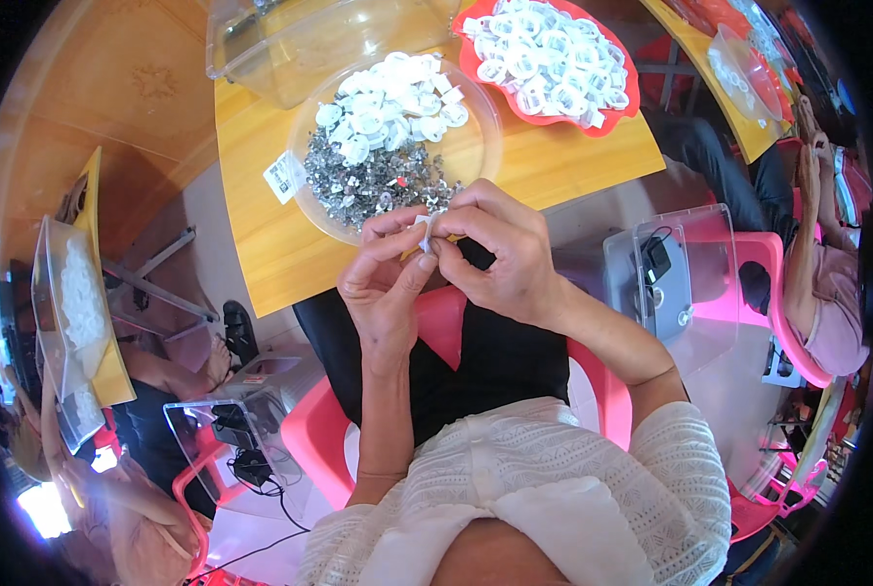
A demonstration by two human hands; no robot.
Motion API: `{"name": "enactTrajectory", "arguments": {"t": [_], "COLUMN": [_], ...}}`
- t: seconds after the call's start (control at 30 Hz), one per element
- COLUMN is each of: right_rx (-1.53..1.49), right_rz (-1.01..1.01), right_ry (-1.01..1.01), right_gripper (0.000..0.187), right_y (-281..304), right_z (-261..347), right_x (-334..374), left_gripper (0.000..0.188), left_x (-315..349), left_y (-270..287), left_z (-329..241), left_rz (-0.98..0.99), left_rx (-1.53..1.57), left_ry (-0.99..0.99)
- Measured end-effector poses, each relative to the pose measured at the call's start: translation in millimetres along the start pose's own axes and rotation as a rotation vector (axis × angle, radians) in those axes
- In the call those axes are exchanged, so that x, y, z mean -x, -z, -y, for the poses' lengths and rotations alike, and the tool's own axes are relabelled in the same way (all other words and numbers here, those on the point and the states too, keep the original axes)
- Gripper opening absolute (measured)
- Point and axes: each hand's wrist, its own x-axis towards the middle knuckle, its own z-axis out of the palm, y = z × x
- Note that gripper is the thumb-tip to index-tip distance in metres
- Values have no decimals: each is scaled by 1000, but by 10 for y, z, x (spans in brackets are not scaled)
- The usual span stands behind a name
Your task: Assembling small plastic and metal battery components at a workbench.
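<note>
Both my hands meet over the near edge of the table, with fingertips pinched around one small white plastic part (426, 232). My left hand (383, 278) grips it from the left with thumb and fingers. From the right, my right hand (505, 256) pinches the same part; its exact shape is mostly covered by fingers. Just beyond them lies a round clear tray (485, 127). Loose white plastic parts (388, 103) fill its far side, and a heap of small metal pieces (363, 186) covers its near side.
A red scalloped bowl (632, 93) heaped with white round parts (554, 59) stands at the far right of the yellow table (261, 239). A clear plastic bin (261, 59) is at the far left. Other people sit on both sides, near clear boxes (685, 283) and pink chairs (778, 273).
</note>
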Motion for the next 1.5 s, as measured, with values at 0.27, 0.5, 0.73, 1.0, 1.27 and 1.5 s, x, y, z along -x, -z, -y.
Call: {"name": "enactTrajectory", "arguments": {"t": [0.27, 0.5, 0.73, 1.0, 1.27, 1.5], "right_rx": [-429, -407, -468, -456, -476, -278], "right_rz": [119, 99, 141, 130, 114, 119], "right_ry": [-246, -328, -461, -446, -450, -335], "right_gripper": [22, 10, 7, 6, 5, 9], "right_y": [79, 64, 77, 54, 9, 13], "right_z": [34, -40, -3, 19, -2, -64], "right_x": [-57, -36, -44, -42, -24, 13], "left_gripper": [21, 21, 21, 17, 17, 17], "left_x": [9, 5, -35, -61, -93, -73], "left_y": [-29, -90, -119, -127, -121, -154], "left_z": [-141, -129, -111, -84, -48, -64], "left_rz": [78, -151, -164, -207, -207, -198], "left_rx": [282, -44, -232, -310, -354, -370], "left_ry": [120, 218, 123, 102, 54, 95]}}
